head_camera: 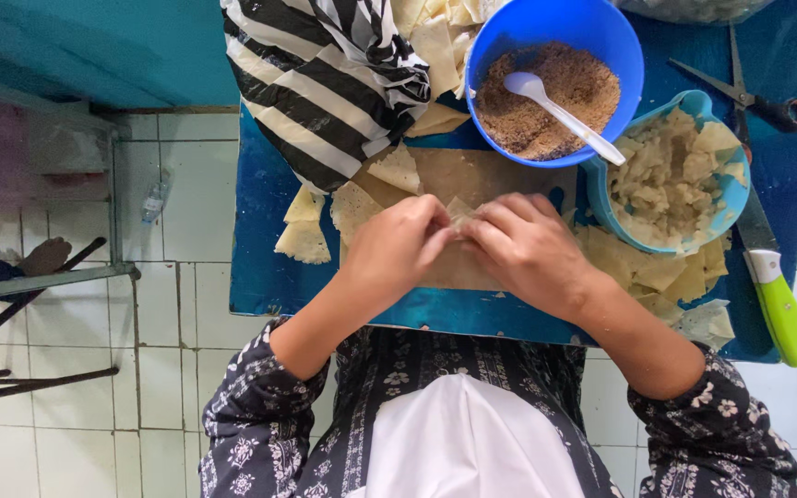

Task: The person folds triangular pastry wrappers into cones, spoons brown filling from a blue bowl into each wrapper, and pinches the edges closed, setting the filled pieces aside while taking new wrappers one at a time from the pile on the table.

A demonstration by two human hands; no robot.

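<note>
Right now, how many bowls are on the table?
2. A big blue bowl of brown crumbs with a white spoon at the top, and a lighter blue bowl of folded dough pieces right of it. Others may be out of frame.

Blue bowl (509,55) and striped bag (325,92) just beyond hands (458,244)

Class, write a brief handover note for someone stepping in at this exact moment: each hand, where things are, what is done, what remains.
Left hand and right hand: both pinch one small pale dough wrapper over the brown wooden board.
Crumbly brown filling with a white plastic spoon sits in the blue plastic bowl.
Done: folded pieces fill the light-blue bowl.
Left: loose cut wrappers on the blue table; this one is unfinished.
</note>
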